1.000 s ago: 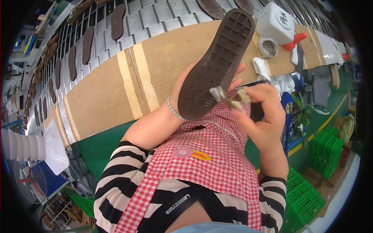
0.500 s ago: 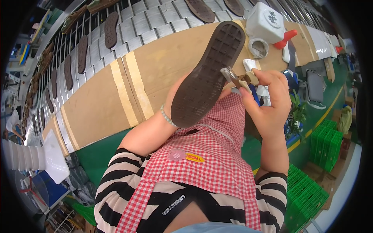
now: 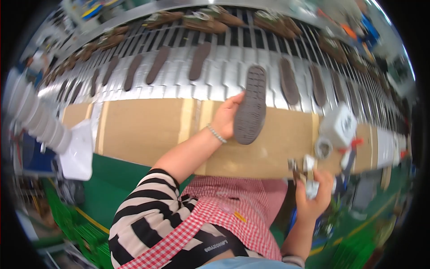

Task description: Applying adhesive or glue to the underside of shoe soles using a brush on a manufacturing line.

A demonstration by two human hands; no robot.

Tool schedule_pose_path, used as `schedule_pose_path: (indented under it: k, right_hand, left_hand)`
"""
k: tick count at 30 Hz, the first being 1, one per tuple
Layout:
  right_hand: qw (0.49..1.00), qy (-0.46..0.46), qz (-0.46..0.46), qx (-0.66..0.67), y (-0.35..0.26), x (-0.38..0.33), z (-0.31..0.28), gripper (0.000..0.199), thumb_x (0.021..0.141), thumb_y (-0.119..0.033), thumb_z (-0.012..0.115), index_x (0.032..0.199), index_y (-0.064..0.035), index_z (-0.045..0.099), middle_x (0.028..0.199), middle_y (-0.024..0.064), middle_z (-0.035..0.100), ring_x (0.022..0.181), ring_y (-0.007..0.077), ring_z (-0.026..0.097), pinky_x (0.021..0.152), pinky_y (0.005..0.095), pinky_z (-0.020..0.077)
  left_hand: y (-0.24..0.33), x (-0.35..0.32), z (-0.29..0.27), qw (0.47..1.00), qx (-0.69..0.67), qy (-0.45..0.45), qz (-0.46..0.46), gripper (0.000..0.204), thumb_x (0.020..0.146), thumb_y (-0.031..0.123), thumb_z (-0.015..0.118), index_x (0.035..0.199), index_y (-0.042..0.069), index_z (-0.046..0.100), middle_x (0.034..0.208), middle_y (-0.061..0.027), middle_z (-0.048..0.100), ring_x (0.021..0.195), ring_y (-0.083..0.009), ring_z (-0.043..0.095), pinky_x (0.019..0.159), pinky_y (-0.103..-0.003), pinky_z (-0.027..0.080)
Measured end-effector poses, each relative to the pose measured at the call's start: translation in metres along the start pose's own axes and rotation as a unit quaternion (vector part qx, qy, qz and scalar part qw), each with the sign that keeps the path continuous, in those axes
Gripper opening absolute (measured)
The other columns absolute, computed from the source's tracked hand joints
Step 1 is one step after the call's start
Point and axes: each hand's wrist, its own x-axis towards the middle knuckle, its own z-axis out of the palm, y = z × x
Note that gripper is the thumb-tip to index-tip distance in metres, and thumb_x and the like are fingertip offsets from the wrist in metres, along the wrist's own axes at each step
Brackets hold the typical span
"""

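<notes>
Over the belt-side edge of the cardboard, my left hand [image 3: 227, 117] is closed on a dark brown shoe sole [image 3: 251, 105], gripping its left edge. The sole is nearly upright, its grooved tread turned toward me. Lower right, at the cardboard's front edge, my right hand [image 3: 315, 197] pinches a small tool [image 3: 294, 168] with a metal tip. Blur hides the tool's exact kind. It is apart from the sole.
Flat brown soles [image 3: 289, 83] lie in a row along the slatted metal conveyor [image 3: 179, 87], with brown shoes [image 3: 204, 22] behind. Taped cardboard [image 3: 148, 125] lines its near side. A white plastic container [image 3: 339, 123] and a small round pot [image 3: 323, 147] stand right. A white ribbed duct [image 3: 42, 116] is at left.
My left hand has carried the sole away from me, toward the conveyor. My right hand, still with the tool, has drawn away from the sole, lower right. The view has shifted.
</notes>
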Motion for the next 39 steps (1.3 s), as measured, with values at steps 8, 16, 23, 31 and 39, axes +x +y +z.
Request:
schedule_pose_path:
  k: [8,16,23,31,39]
  right_hand:
    - [0.998,-0.043,-0.031,0.03,-0.005,-0.01,-0.004,0.045,0.084,-0.017,0.08,0.121,0.0018,0.063,0.116,0.0211,0.062,0.106,0.0342,0.061,0.096,0.0434,0.0477]
    - [0.997,-0.043,-0.059,0.003,-0.003,0.02,0.013,0.049,0.087,-0.015,0.077,0.13,-0.0027,0.056,0.11,0.0192,0.063,0.098,0.0321,0.064,0.089,0.0385,0.0517]
    - [0.997,-0.067,0.0,0.039,0.069,-0.007,0.0,0.055,0.084,-0.012,0.076,0.134,-0.007,0.052,0.115,0.0173,0.064,0.103,0.0305,0.063,0.095,0.0397,0.0486]
    - [0.974,-0.009,-0.029,-0.226,0.039,0.015,-0.036,0.04,0.081,-0.008,0.075,0.12,-0.0045,0.068,0.121,0.017,0.066,0.117,0.0366,0.058,0.104,0.0455,0.0423]
    - [0.962,0.009,0.052,-0.268,0.079,0.024,-0.04,0.038,0.075,-0.015,0.079,0.111,-0.0081,0.071,0.104,0.008,0.071,0.109,0.0284,0.061,0.095,0.0434,0.0446]
  left_hand:
    - [0.137,0.07,-0.042,0.76,0.463,0.33,0.315,0.056,0.094,0.038,0.062,0.14,0.007,0.053,0.14,-0.0206,0.054,0.131,-0.0341,0.05,0.113,-0.047,0.038]
    - [0.202,0.026,-0.06,0.05,0.854,0.505,0.119,0.061,0.085,0.027,0.072,0.139,0.007,0.053,0.138,-0.021,0.054,0.117,-0.0366,0.059,0.094,-0.048,0.052]
    - [0.19,-0.009,-0.015,0.442,0.766,0.39,0.255,0.057,0.087,0.017,0.061,0.142,0.006,0.052,0.112,-0.0166,0.067,0.105,-0.025,0.065,0.087,-0.038,0.055]
    - [0.077,-0.089,0.066,0.97,0.179,-0.128,0.105,0.068,0.106,0.044,0.043,0.147,-0.009,0.035,0.147,-0.0275,0.045,0.11,-0.0399,0.067,0.089,-0.05,0.061]
    - [0.007,-0.101,0.066,0.988,0.104,-0.108,0.04,0.068,0.107,0.051,0.027,0.158,0.007,0.025,0.163,-0.019,0.025,0.124,-0.0305,0.059,0.107,-0.051,0.047]
